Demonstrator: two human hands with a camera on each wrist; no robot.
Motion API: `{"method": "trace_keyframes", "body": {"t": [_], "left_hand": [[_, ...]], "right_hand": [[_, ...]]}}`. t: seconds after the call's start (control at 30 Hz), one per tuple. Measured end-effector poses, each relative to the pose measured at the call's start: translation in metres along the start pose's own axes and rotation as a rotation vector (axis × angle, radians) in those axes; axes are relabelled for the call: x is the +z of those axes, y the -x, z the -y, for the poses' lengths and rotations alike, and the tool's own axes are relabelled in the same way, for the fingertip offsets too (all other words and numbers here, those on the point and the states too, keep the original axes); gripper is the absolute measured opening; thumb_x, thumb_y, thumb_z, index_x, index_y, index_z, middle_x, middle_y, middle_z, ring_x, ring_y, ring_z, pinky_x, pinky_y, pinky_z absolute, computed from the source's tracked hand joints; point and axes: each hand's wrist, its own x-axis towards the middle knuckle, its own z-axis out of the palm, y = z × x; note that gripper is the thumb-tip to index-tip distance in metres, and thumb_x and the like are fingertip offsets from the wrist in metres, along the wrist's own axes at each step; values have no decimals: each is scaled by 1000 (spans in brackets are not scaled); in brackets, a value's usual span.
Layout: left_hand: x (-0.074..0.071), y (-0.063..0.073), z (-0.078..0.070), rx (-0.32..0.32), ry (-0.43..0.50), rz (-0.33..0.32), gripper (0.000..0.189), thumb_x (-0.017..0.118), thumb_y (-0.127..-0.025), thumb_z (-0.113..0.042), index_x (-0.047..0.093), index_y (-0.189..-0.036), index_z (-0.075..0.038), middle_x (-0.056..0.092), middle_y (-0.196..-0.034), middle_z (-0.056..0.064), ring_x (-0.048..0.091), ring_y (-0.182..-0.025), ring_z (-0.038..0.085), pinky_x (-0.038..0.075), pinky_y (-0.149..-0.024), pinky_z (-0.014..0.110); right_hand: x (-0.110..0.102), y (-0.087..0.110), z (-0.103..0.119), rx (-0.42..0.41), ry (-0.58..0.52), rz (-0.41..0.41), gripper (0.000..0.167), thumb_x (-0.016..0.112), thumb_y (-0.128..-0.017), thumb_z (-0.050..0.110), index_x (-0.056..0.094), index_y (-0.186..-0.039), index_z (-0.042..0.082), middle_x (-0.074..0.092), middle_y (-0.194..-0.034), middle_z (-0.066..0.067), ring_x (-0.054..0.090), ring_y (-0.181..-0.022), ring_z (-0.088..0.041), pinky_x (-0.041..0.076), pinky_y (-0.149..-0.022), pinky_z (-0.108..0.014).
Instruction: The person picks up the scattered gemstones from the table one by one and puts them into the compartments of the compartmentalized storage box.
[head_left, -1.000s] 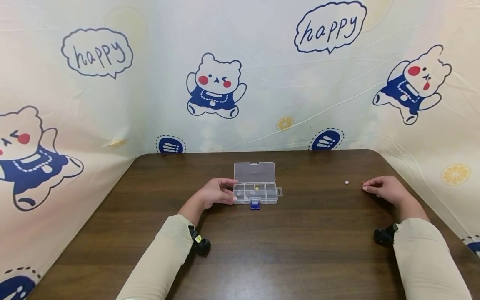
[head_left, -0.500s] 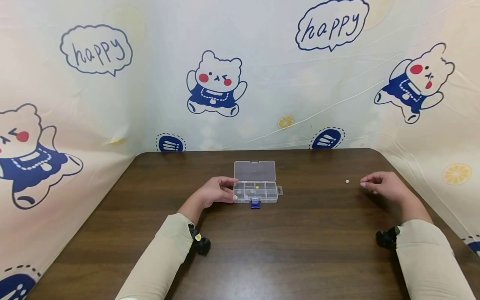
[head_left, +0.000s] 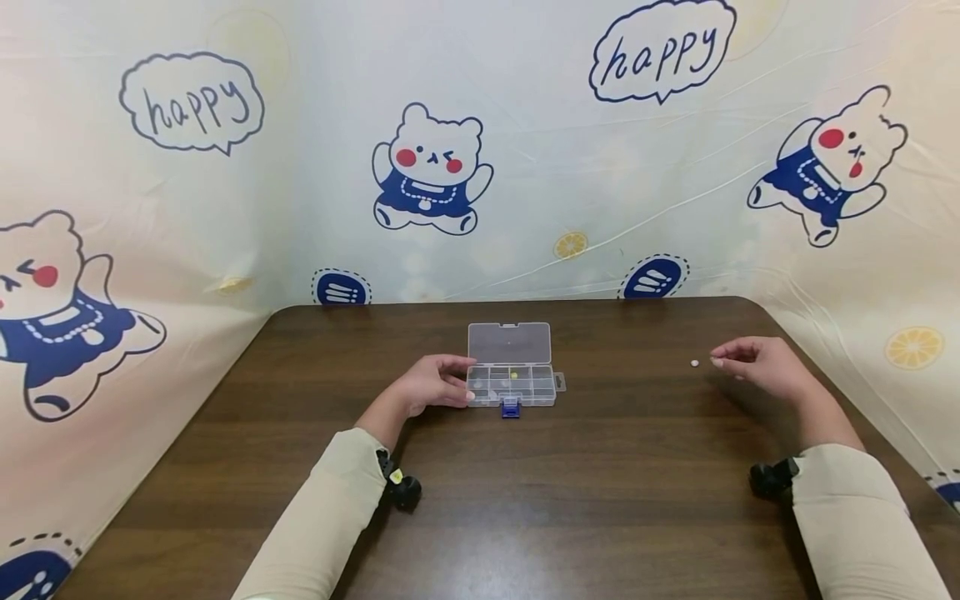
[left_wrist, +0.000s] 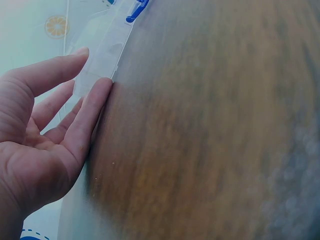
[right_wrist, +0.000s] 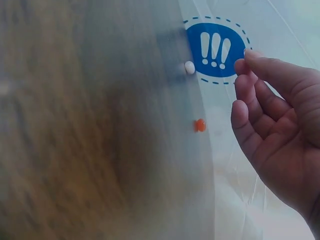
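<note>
A small clear plastic compartment box [head_left: 537,402] stands on the table with its lid [head_left: 510,343] raised behind it. One compartment holds a yellow pill [head_left: 513,375], and whitish pieces show in the left ones. My left hand [head_left: 431,383] holds the box's left end between thumb and fingers. Over the right side of the table hovers my right hand [head_left: 768,367], fingers loosely bent and fingertips just right of a white pill [head_left: 694,363]. In the right wrist view an orange pill [right_wrist: 200,125] lies near the white one; nothing shows between the fingers.
A blue latch [head_left: 511,408] hangs at the box's front and a clear hanging tab [head_left: 559,382] juts from its right end. The brown wooden table [head_left: 570,500] reaches back to a printed cloth backdrop [head_left: 525,167]. Each wrist carries a black camera [head_left: 772,477].
My right hand has moved left and slightly up, from beside a reddish pill towards the white pill. The left hand and the box have stayed in place.
</note>
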Motion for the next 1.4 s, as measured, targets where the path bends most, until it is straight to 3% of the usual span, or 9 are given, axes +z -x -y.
{"method": "trace_keyframes", "body": {"t": [0.43,0.67,1.03,1.3,1.4], "left_hand": [[-1,2,2,10,6,2,65,76,-78,10,54,-138,-5,58,-119,21,64,-86,23,58,-79,37],[-1,3,3,10,3,-1,65,76,-78,9,54,-137,-5,54,-125,20,64,-88,24,58,-80,37],[0,2,0,-4,5,-21,65,77,-77,10,57,-136,-8,60,-116,19,65,-88,26,59,-79,38],[2,4,-4,7,-4,-10,65,76,-78,10,55,-137,-6,54,-126,19,64,-90,25,58,-79,37],[2,4,-4,13,-6,-5,64,75,-79,9,54,-137,-5,53,-127,20,64,-90,25,58,-79,37]], "right_hand": [[7,5,18,-25,-31,-18,38,68,-93,29,67,-117,0,67,-107,-22,59,-87,-30,56,-71,-28],[12,6,30,-52,-46,-41,33,70,-92,26,69,-113,1,67,-105,-23,58,-83,-25,54,-68,-24],[20,4,48,-108,-64,-58,29,71,-91,25,71,-108,2,68,-98,-19,58,-82,-32,54,-66,-25],[29,0,59,-160,-70,-46,26,71,-91,25,72,-106,4,70,-97,-14,61,-84,-33,55,-68,-23],[33,-2,64,-177,-82,-33,25,72,-90,24,72,-105,4,70,-97,-14,61,-82,-28,54,-67,-24]]}}
